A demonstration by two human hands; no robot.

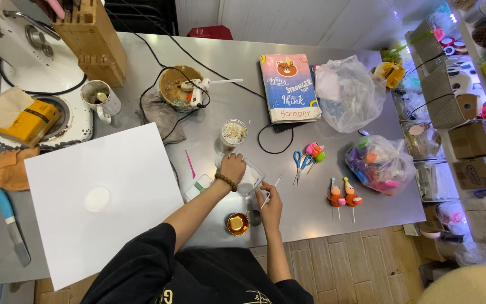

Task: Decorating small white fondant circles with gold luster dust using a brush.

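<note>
Head view: my left hand (233, 167) presses on the clear plastic box (248, 179) mid-table; my right hand (270, 204) pinches a thin brush (271, 188). Brushwork step, I judge; next needs steady aim.

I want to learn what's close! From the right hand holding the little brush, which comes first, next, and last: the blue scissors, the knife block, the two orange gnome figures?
From the right hand:
1. Blue scissors, just above it and a little to its right.
2. Two orange gnome figures, farther right.
3. Knife block, far corner, upper left.
</note>
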